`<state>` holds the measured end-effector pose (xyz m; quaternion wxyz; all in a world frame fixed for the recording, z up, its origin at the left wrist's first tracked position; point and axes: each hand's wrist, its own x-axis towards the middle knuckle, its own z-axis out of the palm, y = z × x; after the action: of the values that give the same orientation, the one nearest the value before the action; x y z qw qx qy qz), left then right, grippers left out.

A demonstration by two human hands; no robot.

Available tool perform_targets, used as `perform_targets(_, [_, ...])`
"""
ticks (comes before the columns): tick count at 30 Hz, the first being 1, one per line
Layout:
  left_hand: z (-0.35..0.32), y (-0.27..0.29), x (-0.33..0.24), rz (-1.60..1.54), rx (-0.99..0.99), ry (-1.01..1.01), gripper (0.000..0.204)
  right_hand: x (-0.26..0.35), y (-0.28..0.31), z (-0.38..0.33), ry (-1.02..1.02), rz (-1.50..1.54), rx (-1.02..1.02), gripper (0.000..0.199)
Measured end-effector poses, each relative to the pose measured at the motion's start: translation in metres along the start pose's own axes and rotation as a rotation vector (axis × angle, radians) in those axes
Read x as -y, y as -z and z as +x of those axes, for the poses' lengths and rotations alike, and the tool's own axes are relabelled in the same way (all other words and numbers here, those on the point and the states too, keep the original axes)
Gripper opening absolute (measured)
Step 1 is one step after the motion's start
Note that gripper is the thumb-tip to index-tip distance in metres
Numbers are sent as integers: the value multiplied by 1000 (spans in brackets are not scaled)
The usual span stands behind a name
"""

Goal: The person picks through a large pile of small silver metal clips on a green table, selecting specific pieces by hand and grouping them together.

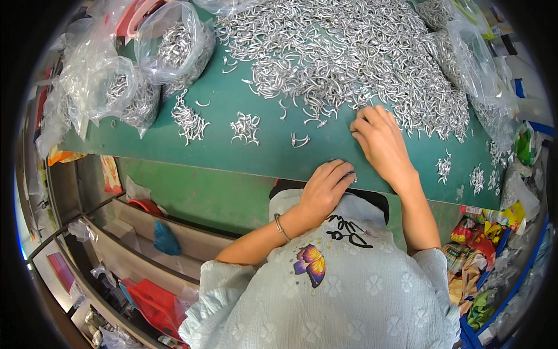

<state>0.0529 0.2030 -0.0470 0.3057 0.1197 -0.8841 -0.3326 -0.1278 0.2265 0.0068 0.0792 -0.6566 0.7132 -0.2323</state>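
Note:
A wide heap of small curved silver metal pieces (349, 52) covers the far part of the green tabletop (261, 160). At the heap's near edge my right hand (381, 139) is closed, its fingers curled down against the pieces; what they grip is hidden. My left hand (326, 187) rests at the table's front edge, fingers bent together, with a bit of shiny metal showing by the fingertips. Left of the hands lie a couple of loose pieces (300, 140), a small cluster (245, 128) and a larger cluster (189, 120).
Clear plastic bags of metal pieces (177, 49) stand at the far left, and another bag (485, 87) lies at the right. Small clusters (444, 167) sit near the right front edge. Below are a shelf with a red basket (152, 305) and colourful packages (474, 238).

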Motion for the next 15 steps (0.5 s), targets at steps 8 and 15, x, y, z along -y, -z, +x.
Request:
perform_targets(8, [2, 5, -1, -36, 16, -6, 27, 7, -23, 15, 56, -83, -9, 8])
perform_targets(15, [-2, 6, 1, -74, 32, -17, 28, 11, 3, 5, 33, -76, 102, 7])
